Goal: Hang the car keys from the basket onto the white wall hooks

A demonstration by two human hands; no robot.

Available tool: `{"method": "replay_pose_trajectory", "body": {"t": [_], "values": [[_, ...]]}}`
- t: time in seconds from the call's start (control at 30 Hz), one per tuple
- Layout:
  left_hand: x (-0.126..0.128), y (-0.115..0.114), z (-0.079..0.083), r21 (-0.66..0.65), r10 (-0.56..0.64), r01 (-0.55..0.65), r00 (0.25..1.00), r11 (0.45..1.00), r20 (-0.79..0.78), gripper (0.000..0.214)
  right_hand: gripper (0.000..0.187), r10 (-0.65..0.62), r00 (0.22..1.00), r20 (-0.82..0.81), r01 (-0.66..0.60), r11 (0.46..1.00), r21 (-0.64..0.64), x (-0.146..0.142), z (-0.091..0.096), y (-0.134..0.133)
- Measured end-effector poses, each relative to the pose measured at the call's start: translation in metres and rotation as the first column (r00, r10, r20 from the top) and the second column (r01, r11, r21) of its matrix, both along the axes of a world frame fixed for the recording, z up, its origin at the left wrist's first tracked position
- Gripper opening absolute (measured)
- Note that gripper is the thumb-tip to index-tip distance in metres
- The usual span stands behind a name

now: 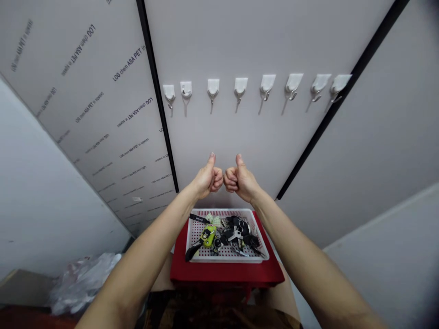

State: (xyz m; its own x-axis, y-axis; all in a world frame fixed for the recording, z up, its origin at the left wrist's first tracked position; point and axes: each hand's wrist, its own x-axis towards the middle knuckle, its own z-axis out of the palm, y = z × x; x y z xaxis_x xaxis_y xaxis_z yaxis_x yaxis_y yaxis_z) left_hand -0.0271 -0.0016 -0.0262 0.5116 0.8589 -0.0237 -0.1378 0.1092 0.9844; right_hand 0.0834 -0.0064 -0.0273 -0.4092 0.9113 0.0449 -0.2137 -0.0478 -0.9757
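Note:
My left hand (pixel 209 177) and my right hand (pixel 240 178) are held up side by side in fists, thumbs pointing upward, knuckles almost touching. Nothing shows in either fist. Below them a white perforated plastic basket (pixel 226 259) rests on a red surface (pixel 226 273). Inside it, toward the right, lies a tangle of black and silver keys (pixel 236 235). A yellow-green key fob (pixel 208 236) with a black strap sits on the left side of the basket, near a black lanyard strap (pixel 199 219) with pale lettering.
On the wall panel ahead runs a row of several white adhesive hooks (pixel 213 86) with metal prongs. Black strips (pixel 157 91) edge the panel. A printed panel (pixel 113 114) stands to the left. Low at the left are a clear plastic bag (pixel 82 281) and a cardboard box (pixel 27 288).

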Motion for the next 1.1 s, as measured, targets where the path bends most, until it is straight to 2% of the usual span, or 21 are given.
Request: {"method": "replay_pose_trajectory", "body": {"t": [0.1,0.17,0.27,0.33,0.37,0.43,0.5,0.53,0.63,0.73,0.83,0.9,0.93,1.0,1.1], "values": [[-0.006,-0.004,-0.013,0.021,0.052,-0.05,0.994,0.999,-0.1,0.055,0.053,-0.009,0.996,0.087,0.007,1.0,0.021,-0.005,-0.015,-0.001],[-0.015,-0.012,-0.03,0.081,0.123,-0.108,0.968,0.991,-0.22,0.052,0.054,-0.044,0.972,0.23,0.025,0.996,0.083,-0.008,-0.036,-0.006],[-0.039,-0.035,-0.065,0.301,0.307,-0.185,0.849,0.935,-0.431,0.038,0.049,-0.101,0.846,0.524,-0.044,0.966,0.256,-0.013,-0.078,-0.02],[-0.056,-0.056,-0.089,0.451,0.425,-0.175,0.723,0.875,-0.544,0.03,0.037,-0.135,0.73,0.67,-0.174,0.911,0.373,-0.016,-0.103,-0.031],[-0.063,-0.067,-0.099,0.487,0.448,-0.145,0.67,0.861,-0.592,0.026,0.028,-0.169,0.673,0.72,-0.242,0.869,0.431,-0.017,-0.113,-0.037],[-0.074,-0.088,-0.113,0.493,0.432,-0.065,0.59,0.868,-0.682,0.021,0.02,-0.241,0.559,0.793,-0.394,0.765,0.509,-0.021,-0.126,-0.046],[-0.078,-0.104,-0.12,0.459,0.386,0.009,0.526,0.888,-0.758,0.022,0.024,-0.279,0.462,0.842,-0.531,0.673,0.514,-0.026,-0.131,-0.05],[-0.079,-0.11,-0.121,0.443,0.367,0.04,0.497,0.895,-0.787,0.022,0.025,-0.276,0.426,0.862,-0.583,0.644,0.495,-0.027,-0.132,-0.05],[-0.078,-0.117,-0.119,0.407,0.329,0.092,0.441,0.909,-0.835,0.017,0.018,-0.238,0.386,0.892,-0.65,0.615,0.445,-0.031,-0.131,-0.048],[-0.078,-0.114,-0.118,0.385,0.32,0.048,0.466,0.922,-0.825,0.016,0.018,-0.23,0.399,0.888,-0.628,0.637,0.447,-0.03,-0.127,-0.045],[-0.081,-0.104,-0.122,0.342,0.33,-0.079,0.531,0.936,-0.781,0.018,0.021,-0.237,0.377,0.895,-0.585,0.689,0.428,-0.029,-0.121,-0.043],[-0.083,-0.096,-0.122,0.303,0.343,-0.169,0.585,0.938,-0.736,0.022,0.017,-0.21,0.384,0.899,-0.546,0.734,0.404,-0.029,-0.116,-0.043],[-0.084,-0.091,-0.119,0.292,0.358,-0.209,0.622,0.933,-0.696,0.023,0.015,-0.193,0.418,0.888,-0.516,0.754,0.407,-0.03,-0.113,-0.043],[-0.083,-0.082,-0.105,0.281,0.394,-0.279,0.721,0.918,-0.57,0.021,0.011,-0.17,0.541,0.824,-0.419,0.795,0.439,-0.031,-0.104,-0.042],[-0.079,-0.068,-0.063,0.257,0.452,-0.386,0.84,0.886,-0.299,0.019,0.007,-0.097,0.747,0.657,-0.249,0.876,0.413,-0.034,-0.083,-0.037]]}}
